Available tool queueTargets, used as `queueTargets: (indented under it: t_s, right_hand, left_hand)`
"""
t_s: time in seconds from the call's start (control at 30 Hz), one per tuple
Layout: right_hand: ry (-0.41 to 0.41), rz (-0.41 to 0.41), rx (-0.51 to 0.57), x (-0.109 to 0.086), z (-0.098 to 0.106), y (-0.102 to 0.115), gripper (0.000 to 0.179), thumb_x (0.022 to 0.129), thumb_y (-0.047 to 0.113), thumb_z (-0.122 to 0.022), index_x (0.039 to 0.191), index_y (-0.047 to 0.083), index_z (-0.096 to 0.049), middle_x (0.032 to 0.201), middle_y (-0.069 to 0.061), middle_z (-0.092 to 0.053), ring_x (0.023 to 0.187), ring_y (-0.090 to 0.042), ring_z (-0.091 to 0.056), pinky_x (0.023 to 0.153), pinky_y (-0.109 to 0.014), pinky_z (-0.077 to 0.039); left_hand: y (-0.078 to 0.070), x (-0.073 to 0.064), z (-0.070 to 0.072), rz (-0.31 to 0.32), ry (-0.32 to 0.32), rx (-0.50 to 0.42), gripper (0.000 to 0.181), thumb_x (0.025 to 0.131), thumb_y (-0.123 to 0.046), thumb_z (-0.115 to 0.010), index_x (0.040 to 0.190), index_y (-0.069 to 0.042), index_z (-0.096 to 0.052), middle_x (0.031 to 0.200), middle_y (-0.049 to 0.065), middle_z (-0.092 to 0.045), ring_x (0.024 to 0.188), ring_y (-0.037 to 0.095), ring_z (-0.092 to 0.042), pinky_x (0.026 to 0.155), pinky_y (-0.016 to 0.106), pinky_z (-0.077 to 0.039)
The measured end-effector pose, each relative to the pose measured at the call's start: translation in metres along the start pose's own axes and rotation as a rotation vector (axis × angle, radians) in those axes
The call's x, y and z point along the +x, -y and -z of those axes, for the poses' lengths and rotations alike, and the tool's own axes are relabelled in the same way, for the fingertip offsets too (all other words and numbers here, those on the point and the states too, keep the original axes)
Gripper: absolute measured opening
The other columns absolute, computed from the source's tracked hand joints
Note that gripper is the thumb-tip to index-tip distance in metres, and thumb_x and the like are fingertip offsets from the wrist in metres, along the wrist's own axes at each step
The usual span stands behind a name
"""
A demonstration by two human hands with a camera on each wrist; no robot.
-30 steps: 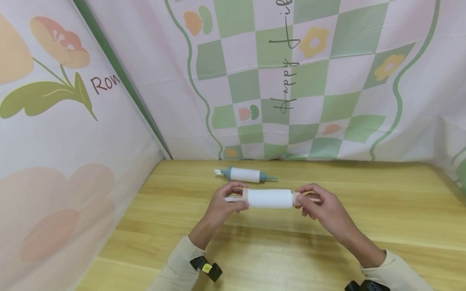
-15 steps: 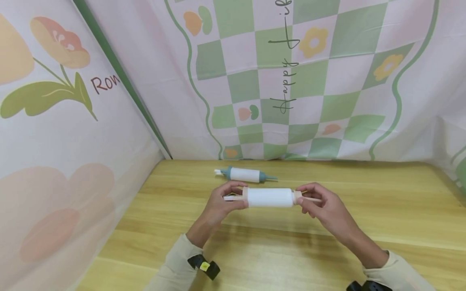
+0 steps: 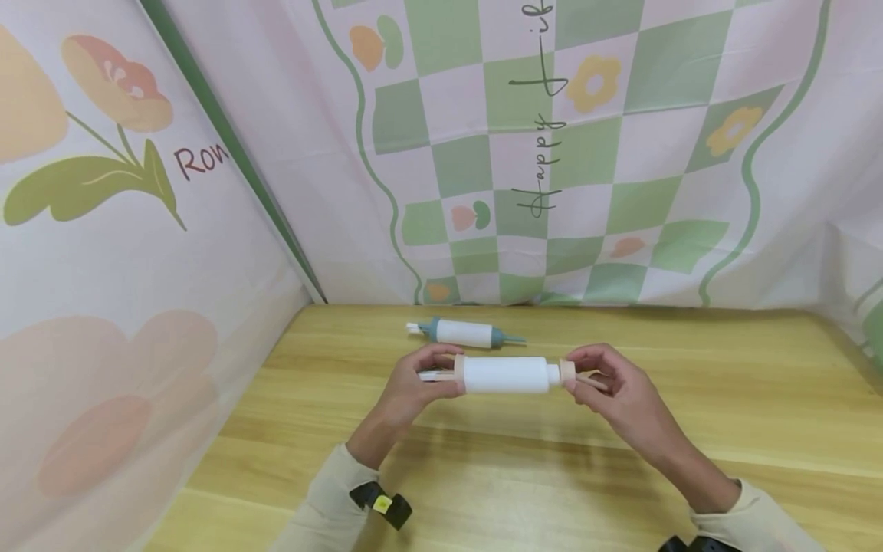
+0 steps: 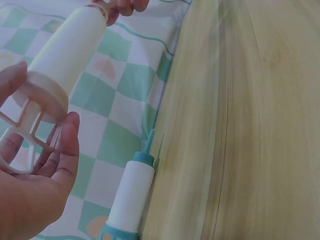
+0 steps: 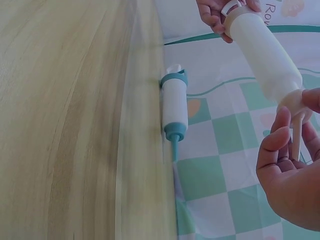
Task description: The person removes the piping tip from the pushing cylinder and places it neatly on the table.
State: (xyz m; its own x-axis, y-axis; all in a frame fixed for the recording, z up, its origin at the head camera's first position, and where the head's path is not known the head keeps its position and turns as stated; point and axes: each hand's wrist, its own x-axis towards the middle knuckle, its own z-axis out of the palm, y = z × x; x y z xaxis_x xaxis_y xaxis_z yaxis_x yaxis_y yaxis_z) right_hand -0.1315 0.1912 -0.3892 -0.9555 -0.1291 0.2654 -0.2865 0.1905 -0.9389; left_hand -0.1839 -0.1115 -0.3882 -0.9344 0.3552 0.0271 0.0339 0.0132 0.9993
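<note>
A white syringe barrel (image 3: 505,374) is held level over the table in the head view, with a beige collar (image 4: 44,95) at its left end. My left hand (image 3: 408,387) grips that collar between thumb and fingers. Behind the collar, the pale plunger handle (image 4: 22,132) extends into my left palm. My right hand (image 3: 612,387) pinches the beige nozzle cap (image 3: 568,375) at the other end, its thin spout (image 5: 297,135) running between the fingers. A short white neck (image 3: 554,374) is exposed between barrel and cap.
Just beyond my hands, a second syringe (image 3: 465,333) with a white barrel and blue-green ends lies on the wooden table (image 3: 510,491). A checked curtain (image 3: 524,184) hangs along the table's back edge, and a flowered one (image 3: 138,276) on the left.
The nozzle cap has moved off to the right of the barrel, baring the white neck. My left hand has shifted slightly left with the barrel. The second syringe has stayed put.
</note>
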Motion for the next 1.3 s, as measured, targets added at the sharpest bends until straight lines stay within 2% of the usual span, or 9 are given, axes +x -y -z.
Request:
queueTargets:
  t_s: [0.13,0.27,0.5,0.8,1.3]
  right_hand:
    - [-0.006,0.002,-0.020,-0.001,0.001,0.001,0.028,0.098,0.008,-0.065,0.122,-0.001,-0.056,0.108,-0.015,-0.060,0.080,-0.016,-0.065,0.063,-0.027,-0.053]
    - [-0.006,0.000,-0.036,-0.001,0.002,0.000,0.027,0.098,0.010,-0.065,0.122,0.000,-0.055,0.107,-0.014,-0.060,0.077,-0.018,-0.064,0.062,-0.028,-0.053]
    - [0.002,-0.019,-0.052,-0.001,0.004,0.000,0.028,0.100,0.015,-0.064,0.122,0.001,-0.055,0.107,-0.016,-0.061,0.078,-0.024,-0.064,0.063,-0.029,-0.054]
    - [-0.005,-0.008,-0.051,-0.002,0.005,0.000,0.028,0.099,0.012,-0.064,0.122,-0.001,-0.056,0.103,-0.015,-0.064,0.076,-0.019,-0.064,0.062,-0.030,-0.054]
    - [0.005,0.000,-0.027,-0.002,0.004,-0.003,0.028,0.099,0.011,-0.064,0.121,-0.003,-0.055,0.104,-0.014,-0.065,0.076,-0.020,-0.064,0.063,-0.028,-0.055]
  left_hand:
    - [0.000,0.000,0.002,0.007,0.000,0.013,0.048,0.081,-0.004,-0.078,0.127,-0.003,-0.064,0.115,0.014,-0.060,0.102,0.026,-0.061,0.084,0.038,-0.056]
    - [0.001,0.000,0.006,0.011,0.002,0.039,0.049,0.080,-0.005,-0.080,0.126,-0.005,-0.064,0.118,0.014,-0.061,0.105,0.028,-0.061,0.084,0.039,-0.056]
    - [0.003,-0.001,0.016,-0.039,0.040,0.071,0.051,0.080,-0.001,-0.080,0.128,-0.003,-0.062,0.117,0.015,-0.061,0.106,0.029,-0.061,0.085,0.039,-0.055]
    - [0.012,-0.001,0.028,-0.120,0.096,0.170,0.050,0.079,-0.004,-0.082,0.126,-0.005,-0.064,0.119,0.010,-0.065,0.107,0.027,-0.059,0.088,0.040,-0.052]
    - [0.028,0.001,0.046,-0.142,0.106,0.290,0.049,0.082,-0.004,-0.081,0.127,-0.006,-0.062,0.122,0.010,-0.066,0.113,0.027,-0.060,0.091,0.040,-0.052]
